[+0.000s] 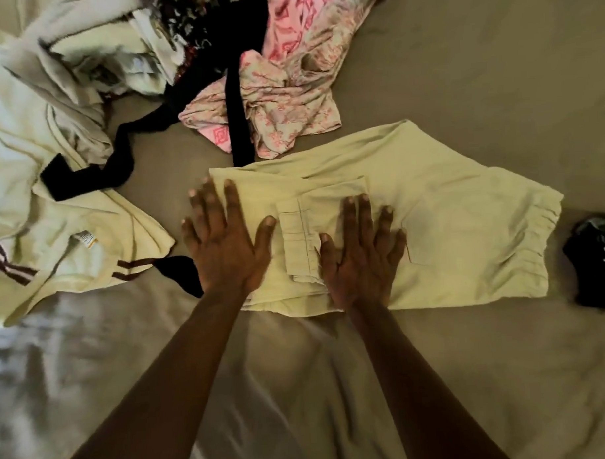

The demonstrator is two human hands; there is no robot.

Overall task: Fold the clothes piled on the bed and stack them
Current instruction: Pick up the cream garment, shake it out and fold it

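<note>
1. Step in hand: the pale yellow cargo trousers (pixel 448 217) are judged to be mid-fold. A folded layer bearing a flap pocket (pixel 300 243) lies over their left part, and it is being pressed flat.
2. Position: the trousers lie spread on the bed sheet (pixel 460 69), in the middle of the visible bed, just on the near side of the unfolded pile. Their gathered end points right.
3. Left hand (pixel 222 242): the grip is fully open. The fingers are straight and spread, the palm is pressed on the trousers' left end, and nothing is held.
4. Right hand (pixel 360 258): the grip is likewise fully open, laid flat just right of the pocket. Nothing is pinched.
5. Next move, as judged: the gathered end is to be taken up by both hands and brought over leftward, with edges aligned.
6. Outstanding: a cream brown-striped garment (pixel 71 237), a black garment (pixel 235 104) and a pink patterned garment (pixel 289 92) lie unfolded towards the bed's far left.
7. A dark bundle (pixel 594 263) is noted at the right; whether it is folded cannot be told.
</note>
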